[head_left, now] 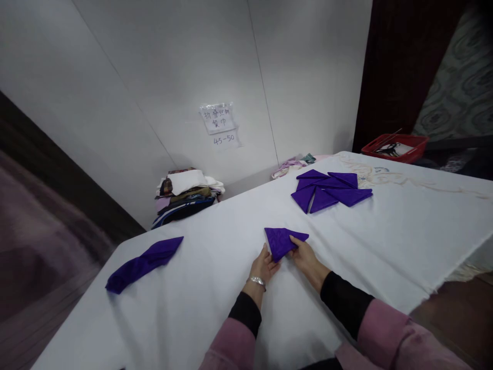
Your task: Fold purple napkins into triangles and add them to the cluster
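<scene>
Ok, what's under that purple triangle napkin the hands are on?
The folded purple napkin lies flat on the white tablecloth, with the left hand and right hand at its near edges. The cloth directly beneath it is covered, so anything under it stays unseen.

A folded napkin (pixel 284 241) lies on the table (pixel 404 241) between both hands. Behind it to the right sits a cluster of folded napkins (pixel 330 190); far left lies a rolled cloth (pixel 143 263).
</scene>
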The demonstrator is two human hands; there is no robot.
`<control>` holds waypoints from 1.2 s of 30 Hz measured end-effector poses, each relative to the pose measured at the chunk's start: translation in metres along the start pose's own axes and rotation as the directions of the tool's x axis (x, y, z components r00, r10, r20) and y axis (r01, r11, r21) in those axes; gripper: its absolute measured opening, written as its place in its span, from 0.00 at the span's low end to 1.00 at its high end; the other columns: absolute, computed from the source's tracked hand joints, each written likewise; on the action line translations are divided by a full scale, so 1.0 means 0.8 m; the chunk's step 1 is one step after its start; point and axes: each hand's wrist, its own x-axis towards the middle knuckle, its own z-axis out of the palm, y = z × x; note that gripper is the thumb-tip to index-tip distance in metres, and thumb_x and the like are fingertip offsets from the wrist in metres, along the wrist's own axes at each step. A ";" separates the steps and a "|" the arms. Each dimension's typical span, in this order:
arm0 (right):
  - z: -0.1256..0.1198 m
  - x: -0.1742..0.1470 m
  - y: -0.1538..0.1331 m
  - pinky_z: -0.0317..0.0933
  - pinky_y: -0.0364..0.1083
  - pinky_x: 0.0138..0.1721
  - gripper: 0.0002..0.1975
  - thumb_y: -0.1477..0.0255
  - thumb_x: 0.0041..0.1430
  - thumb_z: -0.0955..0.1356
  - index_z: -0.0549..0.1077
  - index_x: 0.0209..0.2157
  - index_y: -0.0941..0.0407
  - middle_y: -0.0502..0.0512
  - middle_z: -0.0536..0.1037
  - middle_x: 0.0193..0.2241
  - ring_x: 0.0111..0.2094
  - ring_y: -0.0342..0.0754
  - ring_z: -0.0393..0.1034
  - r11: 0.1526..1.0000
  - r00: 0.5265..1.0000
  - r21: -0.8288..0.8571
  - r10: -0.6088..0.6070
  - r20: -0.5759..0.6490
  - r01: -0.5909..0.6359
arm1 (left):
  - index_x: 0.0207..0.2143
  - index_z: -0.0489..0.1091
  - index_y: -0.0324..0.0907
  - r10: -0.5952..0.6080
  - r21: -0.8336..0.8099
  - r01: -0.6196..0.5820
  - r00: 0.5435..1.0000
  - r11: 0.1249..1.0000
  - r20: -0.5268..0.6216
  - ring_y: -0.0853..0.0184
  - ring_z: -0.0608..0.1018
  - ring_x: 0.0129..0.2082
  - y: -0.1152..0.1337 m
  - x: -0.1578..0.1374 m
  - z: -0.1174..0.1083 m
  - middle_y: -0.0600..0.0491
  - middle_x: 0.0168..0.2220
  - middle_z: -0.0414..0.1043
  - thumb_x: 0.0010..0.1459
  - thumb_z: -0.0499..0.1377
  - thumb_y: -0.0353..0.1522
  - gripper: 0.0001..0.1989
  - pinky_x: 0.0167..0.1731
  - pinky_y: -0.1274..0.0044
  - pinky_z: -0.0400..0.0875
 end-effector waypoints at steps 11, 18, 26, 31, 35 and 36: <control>-0.025 -0.062 -0.026 0.69 0.51 0.39 0.17 0.71 0.45 0.71 0.70 0.39 0.55 0.57 0.77 0.39 0.42 0.54 0.72 0.979 0.971 -0.198 0.087 0.223 -0.043 | 0.37 0.69 0.39 0.209 -0.075 -0.201 0.969 0.977 0.135 0.59 0.78 0.39 0.021 0.012 -0.001 0.48 0.34 0.77 0.44 0.62 0.28 0.14 0.43 0.66 0.71; -0.031 -0.068 -0.083 0.67 0.48 0.41 0.20 0.75 0.42 0.74 0.72 0.41 0.56 0.53 0.77 0.36 0.36 0.47 0.73 0.902 0.875 -0.412 0.298 0.382 -0.127 | 0.36 0.69 0.39 0.294 0.087 -0.311 0.940 0.946 0.173 0.64 0.77 0.30 0.058 0.003 -0.006 0.52 0.29 0.76 0.38 0.67 0.29 0.19 0.35 0.72 0.71; -0.004 -0.049 -0.102 0.63 0.45 0.40 0.29 0.75 0.42 0.74 0.70 0.50 0.54 0.53 0.78 0.37 0.37 0.47 0.73 0.819 0.687 -0.564 0.469 0.555 -0.103 | 0.36 0.71 0.39 0.219 0.262 -0.293 0.936 0.920 0.277 0.67 0.76 0.27 0.086 0.004 0.003 0.52 0.29 0.76 0.37 0.67 0.28 0.19 0.32 0.75 0.69; 0.016 -0.023 -0.080 0.63 0.44 0.37 0.25 0.75 0.40 0.74 0.72 0.45 0.57 0.53 0.78 0.35 0.32 0.46 0.72 0.858 0.733 -0.508 0.396 0.553 -0.081 | 0.35 0.72 0.38 0.166 0.389 -0.269 0.946 0.881 0.278 0.65 0.76 0.27 0.111 0.025 0.013 0.51 0.27 0.76 0.38 0.67 0.28 0.18 0.33 0.73 0.70; 0.035 0.019 -0.071 0.64 0.45 0.37 0.23 0.78 0.38 0.72 0.72 0.41 0.57 0.52 0.78 0.31 0.30 0.46 0.72 0.907 0.780 -0.415 0.304 0.547 -0.063 | 0.40 0.71 0.38 0.323 0.486 -0.312 0.944 0.816 0.063 0.61 0.77 0.34 0.128 0.047 0.011 0.46 0.36 0.76 0.49 0.63 0.35 0.16 0.37 0.70 0.71; 0.040 0.033 -0.071 0.64 0.45 0.37 0.23 0.79 0.37 0.72 0.72 0.40 0.57 0.52 0.78 0.31 0.30 0.45 0.72 0.915 0.799 -0.400 0.283 0.530 -0.059 | 0.41 0.70 0.38 0.372 0.507 -0.324 0.928 0.799 0.007 0.60 0.77 0.37 0.125 0.051 0.007 0.45 0.40 0.75 0.51 0.61 0.36 0.16 0.39 0.69 0.71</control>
